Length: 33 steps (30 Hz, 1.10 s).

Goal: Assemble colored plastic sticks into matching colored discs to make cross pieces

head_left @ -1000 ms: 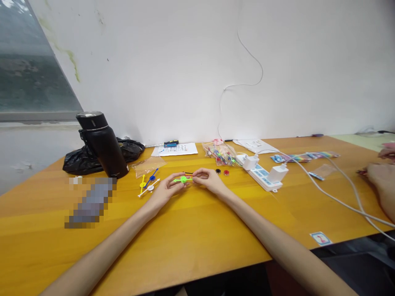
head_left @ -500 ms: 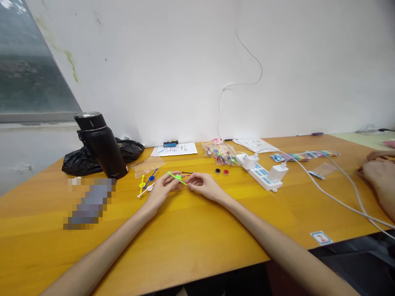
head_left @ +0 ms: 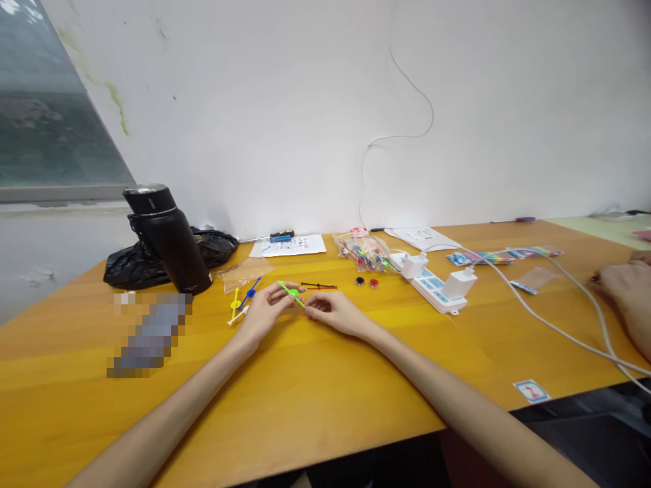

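A green plastic arrow spinner with a round middle is held above the table, tilted down to the right. My left hand pinches it near its disc, fingers closed. At its lower right end, the fingertips of my right hand are closed on the tip. Beside my left hand lie a yellow arrow spinner, a blue one and a white one, the last partly hidden by that hand. Just beyond my right hand are a black arrow and a red arrow.
Small black and red round pieces lie near a bag of colourful parts. A power strip with white cables stands right, a black bottle left. Another person's hand rests at the far right.
The green spinner now slopes more steeply. My right hand has shifted slightly down and left, uncovering more of the black and red arrows behind it.
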{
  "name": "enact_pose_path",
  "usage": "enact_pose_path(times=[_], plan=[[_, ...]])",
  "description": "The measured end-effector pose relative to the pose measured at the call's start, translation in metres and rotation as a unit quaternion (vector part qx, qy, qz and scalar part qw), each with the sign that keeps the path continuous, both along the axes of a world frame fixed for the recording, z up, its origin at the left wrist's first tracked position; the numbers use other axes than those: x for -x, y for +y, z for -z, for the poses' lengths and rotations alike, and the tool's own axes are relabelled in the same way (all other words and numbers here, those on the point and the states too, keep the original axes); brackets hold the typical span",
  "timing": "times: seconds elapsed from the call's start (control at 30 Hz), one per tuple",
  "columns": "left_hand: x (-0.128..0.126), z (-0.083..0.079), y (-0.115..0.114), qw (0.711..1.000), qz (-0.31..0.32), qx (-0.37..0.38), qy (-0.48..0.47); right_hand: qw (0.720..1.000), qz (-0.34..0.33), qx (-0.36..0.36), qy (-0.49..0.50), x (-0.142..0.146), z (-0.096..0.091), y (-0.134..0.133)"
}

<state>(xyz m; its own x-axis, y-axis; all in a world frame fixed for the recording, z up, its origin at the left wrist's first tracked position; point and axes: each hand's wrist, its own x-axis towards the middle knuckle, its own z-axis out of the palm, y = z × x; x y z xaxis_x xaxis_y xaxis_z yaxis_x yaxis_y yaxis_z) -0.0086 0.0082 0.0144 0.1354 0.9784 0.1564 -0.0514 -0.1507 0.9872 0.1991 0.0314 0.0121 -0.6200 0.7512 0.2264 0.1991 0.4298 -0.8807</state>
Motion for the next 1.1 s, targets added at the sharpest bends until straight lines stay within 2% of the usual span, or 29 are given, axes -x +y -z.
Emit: enact_pose_path(times=[0.23,0.43,0.63,1.1], plan=[[-0.0007,0.0015,-0.0015,0.997,0.011,0.003,-0.078,1.0,0.0,-0.018,-0.017,-0.0002,0.0024,0.0009],[-0.0027,-0.0058,-0.0063,0.992,0.029,-0.012,-0.124,1.0,-0.005,-0.02,-0.022,-0.0024,0.0021,-0.0017],[-0.0022,-0.0068,-0.0062,0.984,0.024,0.022,-0.173,0.999,-0.008,-0.029,-0.024,-0.0034,0.0024,-0.0011],[0.0017,-0.0012,-0.002,0.988,0.027,0.052,-0.144,0.999,-0.003,-0.028,-0.019,-0.0033,0.0048,0.0005]])
